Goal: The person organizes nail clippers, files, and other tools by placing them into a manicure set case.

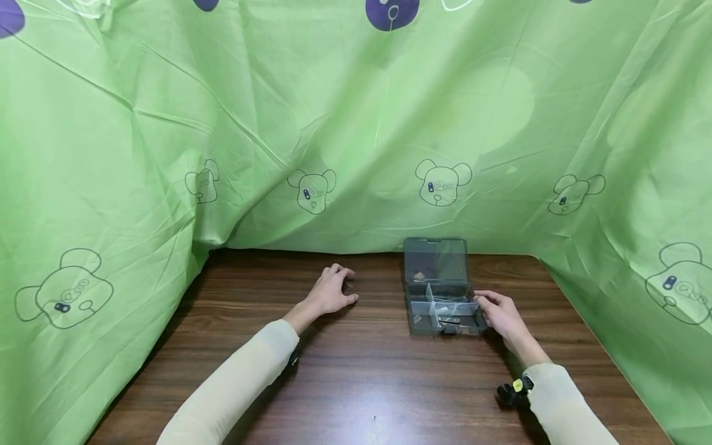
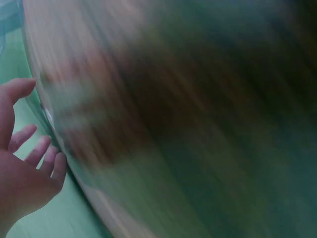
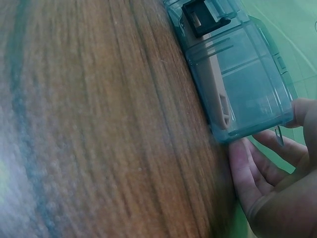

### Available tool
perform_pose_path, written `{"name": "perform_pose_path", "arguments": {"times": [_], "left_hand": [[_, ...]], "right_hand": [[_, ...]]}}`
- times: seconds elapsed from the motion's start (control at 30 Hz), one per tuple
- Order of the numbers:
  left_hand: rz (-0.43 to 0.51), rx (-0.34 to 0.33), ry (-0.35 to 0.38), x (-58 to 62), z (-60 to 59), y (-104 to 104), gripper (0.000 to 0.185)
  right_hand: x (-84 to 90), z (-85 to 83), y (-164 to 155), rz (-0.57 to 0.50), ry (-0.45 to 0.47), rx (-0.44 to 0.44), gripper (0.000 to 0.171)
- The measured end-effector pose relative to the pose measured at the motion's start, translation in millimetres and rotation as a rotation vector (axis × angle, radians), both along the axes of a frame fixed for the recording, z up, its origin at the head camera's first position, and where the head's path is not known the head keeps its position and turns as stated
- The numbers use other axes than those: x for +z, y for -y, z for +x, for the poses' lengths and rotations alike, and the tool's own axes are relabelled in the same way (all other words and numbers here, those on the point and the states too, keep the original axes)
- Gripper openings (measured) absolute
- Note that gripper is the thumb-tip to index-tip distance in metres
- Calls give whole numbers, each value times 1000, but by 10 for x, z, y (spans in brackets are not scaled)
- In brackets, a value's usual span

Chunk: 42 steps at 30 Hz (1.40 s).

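Note:
A small clear grey compartment box (image 1: 442,312) stands on the brown wooden table (image 1: 361,371) with its lid (image 1: 436,259) tipped up behind it. Small dark and pale bits lie in its compartments. My right hand (image 1: 500,312) rests against the box's right end. In the right wrist view its fingers (image 3: 242,163) touch the box (image 3: 237,74) at a corner, and the thumb lies on the far side. The black latch (image 3: 205,15) shows at the top. My left hand (image 1: 334,290) rests on the bare table left of the box and holds nothing. The left wrist view is blurred; the fingers (image 2: 29,148) are spread.
Green cloth (image 1: 356,123) printed with bear faces hangs behind and down both sides of the table. A dark wrist strap (image 1: 514,389) sits at my right cuff. Bare wood lies in front of and left of the box.

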<state>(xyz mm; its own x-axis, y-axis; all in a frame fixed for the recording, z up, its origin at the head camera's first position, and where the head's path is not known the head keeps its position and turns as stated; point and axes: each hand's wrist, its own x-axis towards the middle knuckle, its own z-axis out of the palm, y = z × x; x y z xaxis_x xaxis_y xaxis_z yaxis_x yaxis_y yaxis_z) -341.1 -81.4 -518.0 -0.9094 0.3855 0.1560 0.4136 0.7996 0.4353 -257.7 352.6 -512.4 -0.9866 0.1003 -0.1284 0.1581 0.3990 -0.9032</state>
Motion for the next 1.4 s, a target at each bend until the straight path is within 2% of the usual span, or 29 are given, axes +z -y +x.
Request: {"name": "perform_pose_path", "arguments": {"times": [0.1, 0.27, 0.57, 0.77, 1.0, 1.17, 1.4], "left_hand": [[-8, 23, 31, -28, -31, 89, 55], [11, 8, 50, -27, -68, 136, 44], [24, 9, 45, -20, -93, 100, 25], [49, 23, 41, -33, -102, 39, 13], [65, 63, 36, -30, -91, -10, 9], [66, 56, 33, -31, -96, -5, 5], [36, 36, 39, -44, -102, 7, 11]], "right_hand": [[-3, 3, 5, 1, 5, 0, 48], [-11, 8, 2, 16, 7, -1, 48], [-27, 0, 8, -34, -23, -3, 47], [-12, 7, 12, -50, -8, -1, 47], [28, 0, 13, -69, 14, 4, 45], [-19, -3, 3, -43, -11, -6, 47], [-44, -17, -15, -38, -18, -3, 47]]}}
